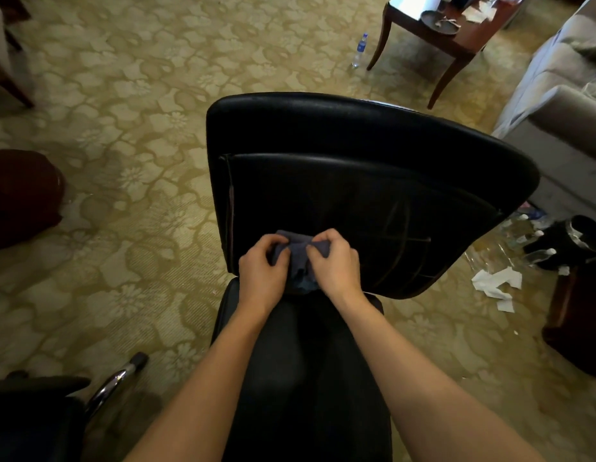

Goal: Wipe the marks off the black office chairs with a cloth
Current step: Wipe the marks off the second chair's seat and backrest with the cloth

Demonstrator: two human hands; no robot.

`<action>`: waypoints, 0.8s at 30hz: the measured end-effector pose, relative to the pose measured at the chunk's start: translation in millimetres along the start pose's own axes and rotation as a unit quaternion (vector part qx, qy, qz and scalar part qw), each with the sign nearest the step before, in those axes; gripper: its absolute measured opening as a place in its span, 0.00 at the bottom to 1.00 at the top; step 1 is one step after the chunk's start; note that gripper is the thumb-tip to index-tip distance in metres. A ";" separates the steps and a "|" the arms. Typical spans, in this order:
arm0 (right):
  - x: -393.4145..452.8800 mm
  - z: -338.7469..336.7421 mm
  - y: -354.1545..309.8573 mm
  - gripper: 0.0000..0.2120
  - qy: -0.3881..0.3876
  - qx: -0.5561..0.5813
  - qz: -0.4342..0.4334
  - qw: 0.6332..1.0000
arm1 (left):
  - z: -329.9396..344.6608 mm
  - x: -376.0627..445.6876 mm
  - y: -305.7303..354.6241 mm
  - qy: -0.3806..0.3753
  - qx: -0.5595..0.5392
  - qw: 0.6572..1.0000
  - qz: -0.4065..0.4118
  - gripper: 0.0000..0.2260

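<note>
Our left hand [263, 265] and right hand [335, 261] both pinch the cloth [298, 258] against the chair [356, 181] back's lower edge. Open carpet [129, 135] lies left; bottles [530, 241] crowd the right.

Water bottle [360, 50] beside wooden table [456, 45]

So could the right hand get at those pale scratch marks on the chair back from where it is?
Probably yes: the right hand grips the cloth against the chair back, and the marks lie just beside it, unobstructed.

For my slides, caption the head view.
Both hands grip a blue cloth over a black office chair.
</note>
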State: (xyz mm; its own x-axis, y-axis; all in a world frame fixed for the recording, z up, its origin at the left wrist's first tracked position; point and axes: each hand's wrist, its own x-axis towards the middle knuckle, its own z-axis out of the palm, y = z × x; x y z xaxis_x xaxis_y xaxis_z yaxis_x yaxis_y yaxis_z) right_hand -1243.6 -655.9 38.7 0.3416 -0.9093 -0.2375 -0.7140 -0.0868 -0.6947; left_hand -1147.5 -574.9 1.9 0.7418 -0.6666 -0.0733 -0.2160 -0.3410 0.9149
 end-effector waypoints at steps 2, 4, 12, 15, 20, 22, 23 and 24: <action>-9.7 1.1 -5.8 0.04 0.025 0.039 -0.035 0.998 | -9.6 -4.7 -0.1 0.019 -0.039 0.999 0.008 0.07; -18.2 -0.2 -17.3 0.05 0.038 0.097 -0.072 0.992 | -18.7 -8.4 4.4 0.046 -0.079 0.996 0.019 0.07; -1.1 1.1 -72.6 0.08 0.086 0.138 -0.210 0.964 | -50.4 24.7 30.6 0.141 -0.117 0.978 0.096 0.07; 10.2 21.8 -70.1 0.06 0.085 0.116 -0.166 0.975 | -47.3 41.1 10.6 0.136 -0.057 0.987 0.068 0.07; 3.9 73.2 -25.7 0.04 0.039 0.004 -0.059 0.997 | -34.6 21.0 -44.6 0.090 0.052 0.995 0.007 0.05; -2.5 78.7 -15.0 0.04 0.002 -0.023 -0.015 1.000 | -33.0 4.2 -57.4 0.072 0.065 0.995 -0.020 0.06; -5.8 78.7 -11.1 0.04 -0.012 -0.018 -0.008 1.000 | -32.7 -3.0 -61.0 0.064 0.068 0.995 -0.031 0.06; -8.9 75.0 -9.2 0.04 -0.018 -0.005 -0.014 1.000 | -32.4 -8.2 -60.1 0.058 0.063 0.996 -0.033 0.07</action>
State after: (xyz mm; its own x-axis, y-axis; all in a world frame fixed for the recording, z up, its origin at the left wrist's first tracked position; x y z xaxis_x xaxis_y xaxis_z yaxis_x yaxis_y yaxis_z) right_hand -1194.2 -616.6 -3.6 0.3832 -0.8915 -0.2416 -0.7102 -0.1171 -0.6942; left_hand -1120.0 -527.4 -39.7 0.8235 -0.5618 -0.0784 -0.2376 -0.4672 0.8516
